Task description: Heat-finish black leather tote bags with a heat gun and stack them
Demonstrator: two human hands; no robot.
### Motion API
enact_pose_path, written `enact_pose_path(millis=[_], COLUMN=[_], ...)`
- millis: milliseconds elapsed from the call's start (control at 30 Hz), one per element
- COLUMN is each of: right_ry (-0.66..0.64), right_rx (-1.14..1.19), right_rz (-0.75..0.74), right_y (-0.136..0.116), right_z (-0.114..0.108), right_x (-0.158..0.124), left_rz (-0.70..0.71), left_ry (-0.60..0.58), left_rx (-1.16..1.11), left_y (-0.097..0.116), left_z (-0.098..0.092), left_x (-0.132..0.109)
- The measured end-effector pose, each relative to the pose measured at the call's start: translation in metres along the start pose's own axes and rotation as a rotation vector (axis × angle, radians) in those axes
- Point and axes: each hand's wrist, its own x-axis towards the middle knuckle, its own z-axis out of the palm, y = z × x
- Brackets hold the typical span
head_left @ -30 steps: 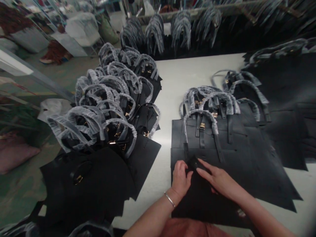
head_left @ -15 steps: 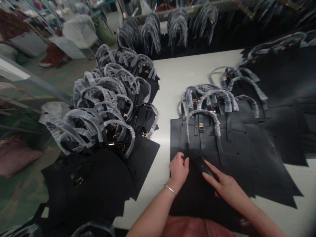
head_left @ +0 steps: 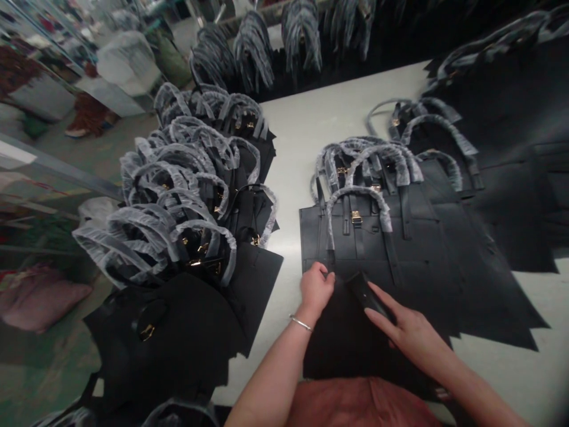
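Stacked black bag panels (head_left: 427, 249) with plastic-wrapped handles lie in front of me on the right. My left hand (head_left: 317, 289), fingers curled together, is at the lower end of a wrapped handle (head_left: 358, 193) on the top panel; what its fingertips pinch is too small to make out. In my right hand (head_left: 402, 323) is a dark, narrow black piece (head_left: 371, 296), held between thumb and fingers, its upper end just right of my left hand. A gold clasp (head_left: 356, 217) shows on the panel beneath the handle arch.
A heap of wrapped handles (head_left: 191, 172) and black panels (head_left: 164, 338) covers the left side. The white table (head_left: 288, 154) shows between the piles. More black panels (head_left: 515, 154) lie at far right; wrapped handles (head_left: 301, 35) hang behind.
The view has shifted, so the table and piles sit a little differently in it. Both hands keep nearly the same grip and place over the black panel.
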Motion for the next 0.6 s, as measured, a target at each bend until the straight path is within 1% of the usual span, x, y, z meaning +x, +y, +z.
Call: enact_pose_path(millis=[133,200,267,333,400,500,567,600], right_ry=[-0.05,-0.067,-0.074,-0.054,0.025,0.178,0.2,0.198], right_rx=[0.023,0.04,0.054,0.065,0.083,0.153,0.198,0.197], right_rz=[0.011,-0.002,-0.021,-0.032,-0.033,-0.019,0.017,0.034], right_y=[-0.007,-0.012,-0.02,-0.029,-0.037,-0.04,-0.033,-0.026], right_z=[0.004,0.008,0.013,0.016,0.014,-0.001,-0.014,-0.02], right_x=[0.002,0.007,0.016,0.029,0.041,0.047,0.042,0.037], left_rz=[-0.035,-0.02,0.007,0.033,0.036,0.018,0.078,0.143], left_ry=[-0.08,-0.123,-0.166,-0.184,-0.193,-0.21,-0.154,-0.1], left_rx=[-0.231,-0.325,-0.394,-0.428,-0.435,-0.352,-0.202,-0.115], left_y=[-0.009,-0.014,-0.02,-0.024,-0.026,-0.02,-0.008,0.002], left_z=[0.003,0.002,0.001,-0.001,-0.003,-0.007,-0.01,-0.011], left_x=[0.001,0.001,0.0,-0.002,-0.003,-0.002,0.005,0.01])
